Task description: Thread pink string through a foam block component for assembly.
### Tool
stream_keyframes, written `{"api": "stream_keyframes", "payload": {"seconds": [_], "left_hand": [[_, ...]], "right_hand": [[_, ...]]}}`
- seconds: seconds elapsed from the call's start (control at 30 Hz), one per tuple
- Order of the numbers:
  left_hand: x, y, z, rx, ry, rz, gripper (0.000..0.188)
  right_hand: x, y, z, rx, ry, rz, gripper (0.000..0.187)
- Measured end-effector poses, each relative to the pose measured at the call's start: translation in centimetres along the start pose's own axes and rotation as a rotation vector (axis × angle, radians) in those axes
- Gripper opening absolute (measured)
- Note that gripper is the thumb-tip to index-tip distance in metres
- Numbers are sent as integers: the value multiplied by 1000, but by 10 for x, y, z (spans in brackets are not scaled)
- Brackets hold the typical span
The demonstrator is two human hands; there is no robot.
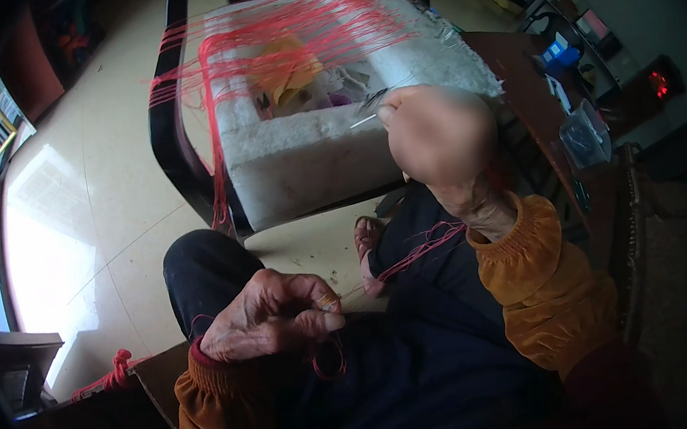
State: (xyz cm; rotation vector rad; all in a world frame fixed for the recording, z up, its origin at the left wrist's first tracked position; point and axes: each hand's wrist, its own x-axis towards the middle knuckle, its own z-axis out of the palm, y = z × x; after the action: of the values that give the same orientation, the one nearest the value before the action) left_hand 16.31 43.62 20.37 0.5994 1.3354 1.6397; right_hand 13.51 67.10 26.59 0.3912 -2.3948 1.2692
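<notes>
My left hand (266,316) is over my lap, its thumb and index finger pinched together. A loop of red thread (328,362) hangs below those fingers, and a yellowish band circles one of them. My right hand (443,134), partly blurred, is at the near right corner of a white foam box (302,147). Its fingers are closed on a thin white needle-like stick (363,121) that points left. Beside the fingertips a tuft of dark fine strands (371,101) rests at the box's rim. Many long red threads (273,40) lie across the top of the box.
The box rests on a black chair (165,124), with a yellow packet (286,68) inside. More red strands (424,249) lie over my right leg. To the right a brown table (503,52) bears a clear plastic container (585,136). A red bundle (120,371) is at lower left.
</notes>
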Motion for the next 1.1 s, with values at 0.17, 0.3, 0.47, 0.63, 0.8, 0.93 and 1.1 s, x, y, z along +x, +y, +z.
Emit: {"api": "stream_keyframes", "payload": {"seconds": [0.17, 0.3, 0.47, 0.63, 0.8, 0.93, 1.1], "left_hand": [[-9, -3, -1, -92, 18, -35, 8], [-1, -9, -2, -14, -10, 42, 8], [0, 3, 3, -116, 8, -97, 8], [3, -4, -1, -61, 2, -36, 9], [3, 2, -2, -59, -3, -49, 9], [3, -5, -4, -33, -7, 1, 9], [2, -1, -3, -24, 8, -20, 9]], "right_hand": [[4, 0, -38, -33, 103, -58, 10], [24, 13, -81, -95, 142, 26, 12], [44, 36, -96, -261, 100, -35, 13], [61, 45, -95, -366, 11, -167, 13], [75, 56, -93, -580, -81, -336, 11], [72, 53, -92, -565, -31, -336, 11], [70, 46, -105, -430, 4, -251, 12]]}}
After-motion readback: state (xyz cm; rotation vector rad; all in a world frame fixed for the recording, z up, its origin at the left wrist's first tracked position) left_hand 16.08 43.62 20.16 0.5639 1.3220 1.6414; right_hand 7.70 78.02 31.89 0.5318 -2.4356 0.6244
